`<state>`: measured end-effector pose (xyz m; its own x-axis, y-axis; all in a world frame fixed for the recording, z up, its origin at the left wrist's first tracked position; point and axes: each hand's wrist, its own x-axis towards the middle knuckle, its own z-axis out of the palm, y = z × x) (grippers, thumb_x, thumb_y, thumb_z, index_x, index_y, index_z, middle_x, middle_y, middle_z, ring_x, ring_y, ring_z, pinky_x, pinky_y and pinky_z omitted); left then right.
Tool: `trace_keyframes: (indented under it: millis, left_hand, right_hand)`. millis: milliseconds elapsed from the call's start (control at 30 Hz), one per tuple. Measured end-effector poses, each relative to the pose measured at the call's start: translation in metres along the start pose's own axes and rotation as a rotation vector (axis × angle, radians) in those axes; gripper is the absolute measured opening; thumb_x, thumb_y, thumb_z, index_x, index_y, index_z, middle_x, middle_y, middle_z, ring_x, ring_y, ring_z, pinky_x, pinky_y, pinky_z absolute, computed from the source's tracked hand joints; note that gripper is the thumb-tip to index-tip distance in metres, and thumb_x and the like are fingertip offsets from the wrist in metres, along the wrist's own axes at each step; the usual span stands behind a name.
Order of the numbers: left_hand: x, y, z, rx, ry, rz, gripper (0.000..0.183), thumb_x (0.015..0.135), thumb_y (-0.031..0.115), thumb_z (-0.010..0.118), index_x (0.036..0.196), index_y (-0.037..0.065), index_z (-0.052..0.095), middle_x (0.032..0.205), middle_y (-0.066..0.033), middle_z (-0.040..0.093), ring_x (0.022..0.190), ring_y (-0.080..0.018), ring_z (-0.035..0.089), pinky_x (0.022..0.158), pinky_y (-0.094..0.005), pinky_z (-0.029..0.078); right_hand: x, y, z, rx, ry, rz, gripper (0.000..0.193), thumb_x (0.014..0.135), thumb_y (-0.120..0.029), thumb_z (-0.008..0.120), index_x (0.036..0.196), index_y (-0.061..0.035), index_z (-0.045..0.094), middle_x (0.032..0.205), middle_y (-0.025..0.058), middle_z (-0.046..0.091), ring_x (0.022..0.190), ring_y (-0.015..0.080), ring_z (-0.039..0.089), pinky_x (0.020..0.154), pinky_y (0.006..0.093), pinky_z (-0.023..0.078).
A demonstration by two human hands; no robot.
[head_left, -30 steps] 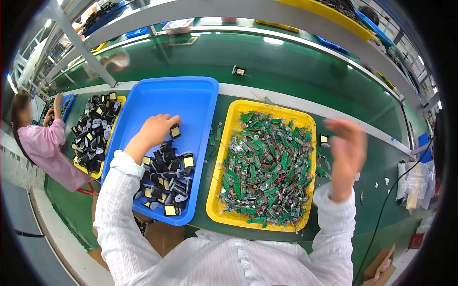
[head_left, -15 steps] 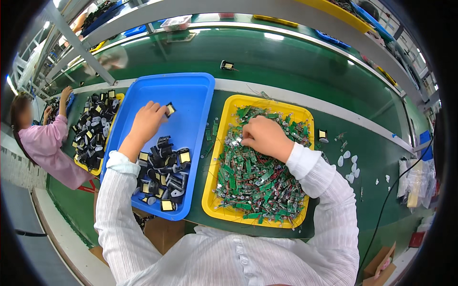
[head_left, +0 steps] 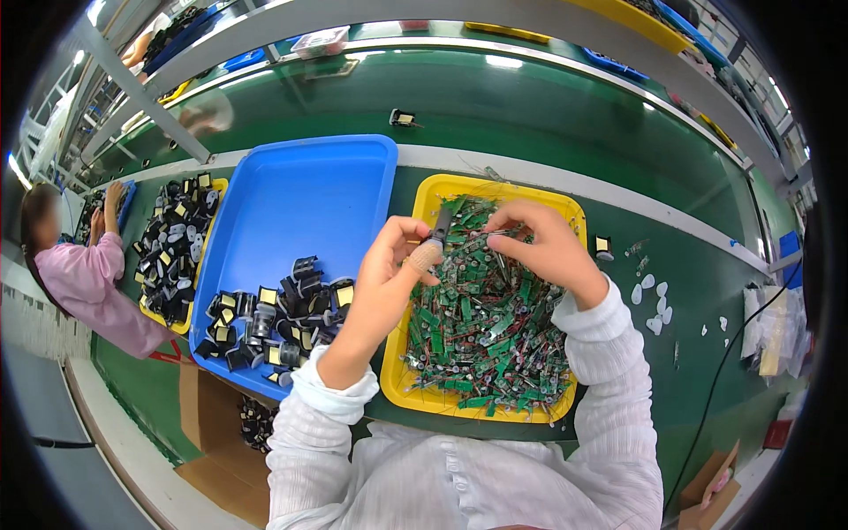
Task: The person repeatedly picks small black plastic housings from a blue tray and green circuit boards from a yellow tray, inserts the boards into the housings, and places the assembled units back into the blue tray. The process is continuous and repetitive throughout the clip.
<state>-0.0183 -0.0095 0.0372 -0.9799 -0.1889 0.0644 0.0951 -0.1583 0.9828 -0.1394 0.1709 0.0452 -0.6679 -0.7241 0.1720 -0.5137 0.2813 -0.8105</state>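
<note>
My left hand (head_left: 395, 274) is closed on a small black plastic housing (head_left: 442, 223), held upright over the far left part of the yellow tray (head_left: 389, 386). One of its fingers wears a beige cover. Facing it, my right hand (head_left: 552, 250) pinches the thin wires of a small circuit board (head_left: 488, 238); the board itself is hard to make out. Below both hands, the tray is heaped with green circuit boards (head_left: 477, 327) and wires. To the left, the blue tray (head_left: 305, 177) holds black housings (head_left: 305, 305) with cream pads in its near half.
Another yellow tray (head_left: 221, 190) of black and grey parts stands farther left, near a co-worker in pink (head_left: 88, 274). One housing (head_left: 404, 117) lies on the green belt (head_left: 530, 115) behind a pale rail. White oval pieces (head_left: 661, 305) and a cable (head_left: 720, 362) are at right.
My left hand has brought a black housing from the blue tray across to the yellow tray. My right hand has lifted off the heap with wires in its fingers. The housing on the belt has shifted left.
</note>
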Motion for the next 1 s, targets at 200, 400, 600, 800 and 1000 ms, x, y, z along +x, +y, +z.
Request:
trace_keyframes:
  millis: [200,400,600,800,1000]
  left_hand:
    - [0.000,-0.032,0.008,-0.042,-0.003,0.078,0.025,0.081,-0.001,0.055,0.105,-0.001,0.048,0.100,-0.0070,0.053,0.090,-0.0145,0.054,0.074,-0.0279,0.049]
    - [-0.009,-0.035,0.002,0.142,-0.033,0.067,0.028,0.076,-0.002,0.059,0.104,-0.002,0.055,0.099,-0.0091,0.057,0.090,-0.0155,0.057,0.075,-0.0272,0.048]
    - [0.000,-0.027,-0.002,0.604,0.057,0.345,0.022,0.077,0.007,0.065,0.096,-0.001,0.060,0.093,-0.0110,0.060,0.084,-0.0186,0.061,0.072,-0.0284,0.048]
    - [-0.009,-0.024,0.009,0.374,-0.028,0.293,0.027,0.076,0.008,0.066,0.101,-0.001,0.059,0.100,-0.0128,0.058,0.083,-0.0201,0.060,0.072,-0.0289,0.049]
    - [-0.010,-0.026,0.009,0.271,-0.064,0.307,0.030,0.076,0.011,0.067,0.102,-0.001,0.059,0.102,-0.0126,0.058,0.090,-0.0209,0.059,0.075,-0.0300,0.049]
  right_hand:
    - [-0.026,0.001,0.039,0.725,0.031,0.087,0.019,0.079,-0.009,0.065,0.092,-0.0052,0.053,0.084,-0.0026,0.056,0.075,0.0030,0.050,0.060,0.0184,0.040]
    - [-0.033,-0.010,0.050,0.704,-0.021,0.137,0.016,0.087,-0.008,0.053,0.100,0.0002,0.051,0.094,0.0031,0.054,0.076,0.0049,0.050,0.061,0.0193,0.042]
    - [-0.036,-0.003,0.053,0.563,0.136,0.003,0.014,0.086,-0.009,0.053,0.097,0.0003,0.054,0.085,0.0059,0.057,0.068,0.0097,0.053,0.060,0.0213,0.043]
    - [-0.035,-0.009,0.056,0.440,0.175,0.018,0.010,0.081,-0.009,0.060,0.082,0.0011,0.058,0.075,0.0056,0.057,0.062,0.0098,0.053,0.053,0.0221,0.041]
    - [-0.039,-0.009,0.054,0.386,0.176,-0.022,0.013,0.080,-0.011,0.062,0.077,0.0002,0.057,0.067,0.0049,0.054,0.055,0.0109,0.048,0.048,0.0226,0.037]
